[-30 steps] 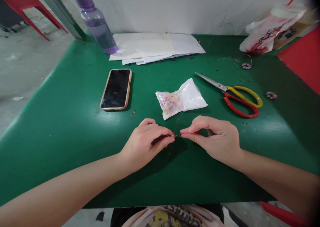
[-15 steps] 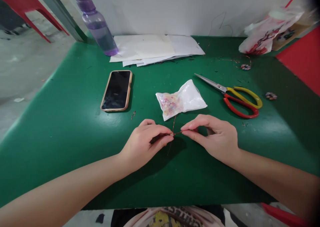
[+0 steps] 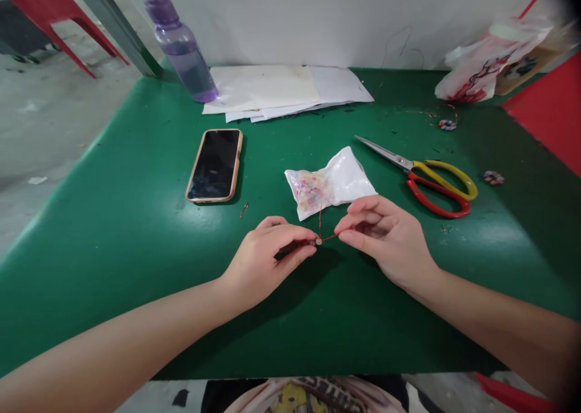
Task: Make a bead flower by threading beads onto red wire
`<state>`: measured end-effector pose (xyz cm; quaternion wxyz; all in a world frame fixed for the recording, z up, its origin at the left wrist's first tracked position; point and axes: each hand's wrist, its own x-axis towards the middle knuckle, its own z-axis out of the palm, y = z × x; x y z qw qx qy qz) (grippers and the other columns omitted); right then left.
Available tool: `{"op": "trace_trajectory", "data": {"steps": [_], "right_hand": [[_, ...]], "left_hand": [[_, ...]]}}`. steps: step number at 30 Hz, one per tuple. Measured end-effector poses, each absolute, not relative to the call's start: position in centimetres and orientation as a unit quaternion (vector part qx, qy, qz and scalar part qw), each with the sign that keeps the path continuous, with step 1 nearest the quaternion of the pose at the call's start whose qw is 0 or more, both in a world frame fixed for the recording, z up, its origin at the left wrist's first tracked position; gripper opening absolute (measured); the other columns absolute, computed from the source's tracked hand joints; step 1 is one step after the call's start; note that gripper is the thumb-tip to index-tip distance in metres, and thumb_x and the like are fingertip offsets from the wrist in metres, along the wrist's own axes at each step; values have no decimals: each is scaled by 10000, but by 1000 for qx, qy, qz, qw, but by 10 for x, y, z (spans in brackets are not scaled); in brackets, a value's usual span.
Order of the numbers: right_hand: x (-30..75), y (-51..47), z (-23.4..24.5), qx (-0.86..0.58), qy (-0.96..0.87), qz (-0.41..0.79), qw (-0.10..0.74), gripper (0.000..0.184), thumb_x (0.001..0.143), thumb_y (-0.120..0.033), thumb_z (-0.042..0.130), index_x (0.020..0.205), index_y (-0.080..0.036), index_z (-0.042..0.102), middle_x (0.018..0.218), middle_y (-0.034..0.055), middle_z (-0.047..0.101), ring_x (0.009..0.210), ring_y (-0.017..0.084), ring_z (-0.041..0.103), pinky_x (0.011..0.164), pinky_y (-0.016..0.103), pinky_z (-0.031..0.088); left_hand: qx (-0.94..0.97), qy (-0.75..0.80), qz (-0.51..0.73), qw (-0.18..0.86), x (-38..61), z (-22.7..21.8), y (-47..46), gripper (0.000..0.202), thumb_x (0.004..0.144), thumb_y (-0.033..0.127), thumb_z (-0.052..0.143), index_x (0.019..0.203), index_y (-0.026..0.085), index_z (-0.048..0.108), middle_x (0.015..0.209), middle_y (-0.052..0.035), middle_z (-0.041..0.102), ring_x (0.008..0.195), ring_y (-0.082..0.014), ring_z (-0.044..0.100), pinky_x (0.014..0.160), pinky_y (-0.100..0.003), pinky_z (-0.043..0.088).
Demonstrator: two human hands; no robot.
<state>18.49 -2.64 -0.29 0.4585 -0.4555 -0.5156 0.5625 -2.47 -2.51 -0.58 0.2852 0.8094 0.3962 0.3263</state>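
Observation:
Over the green table (image 3: 113, 231), my left hand (image 3: 265, 261) and my right hand (image 3: 390, 243) meet at the middle front. Both pinch a thin reddish wire (image 3: 323, 236) between thumb and forefinger. A tiny bead (image 3: 318, 241) sits on the wire right at my left fingertips. One end of the wire sticks up between the hands. Just behind them lies a small clear plastic bag of pastel beads (image 3: 329, 186).
A phone (image 3: 215, 165) lies face up at the left. Red-and-yellow scissors (image 3: 429, 177) lie to the right. A stack of papers (image 3: 281, 89) and a purple bottle (image 3: 181, 46) stand at the back. Plastic bags (image 3: 490, 59) and small beaded pieces (image 3: 492, 177) are at the right.
Both hands rose slightly and my right hand drew a little away, so more wire shows between the fingertips. The free wire end now points up instead of down.

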Motion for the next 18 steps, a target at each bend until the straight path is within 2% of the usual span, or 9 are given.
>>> {"op": "trace_trajectory", "data": {"steps": [5, 8, 12, 18], "right_hand": [[182, -25, -7, -388, -436, 669, 460, 188, 689, -134, 736, 822, -242, 658, 774, -32, 689, 691, 76, 639, 648, 189, 519], [179, -27, -9, -364, -447, 673, 463, 160, 695, -111, 724, 772, -247, 688, 812, -24, 685, 720, 80, 626, 661, 206, 516], [177, -29, -9, -346, -478, 663, 462, 208, 699, -84, 713, 800, -266, 710, 839, -17, 674, 801, 100, 611, 710, 236, 509], [175, -30, -8, -339, -473, 662, 472, 197, 695, -80, 712, 755, -268, 714, 773, -20, 668, 688, 89, 584, 616, 238, 489]], "left_hand": [[816, 371, 342, 282, -22, -4, -26, 77, 841, 194, 594, 917, 193, 604, 728, 28, 709, 719, -108, 621, 796, -277, 460], [815, 356, 351, 293, -21, -4, -27, 85, 843, 179, 591, 927, 192, 591, 775, 31, 721, 679, -89, 631, 840, -291, 443], [817, 336, 354, 308, -21, -5, -28, 101, 848, 162, 580, 945, 191, 582, 797, 32, 727, 634, -79, 635, 880, -318, 427], [813, 331, 346, 330, -19, -5, -29, 94, 858, 176, 566, 949, 196, 576, 757, 44, 724, 590, -80, 623, 895, -340, 427]]}}
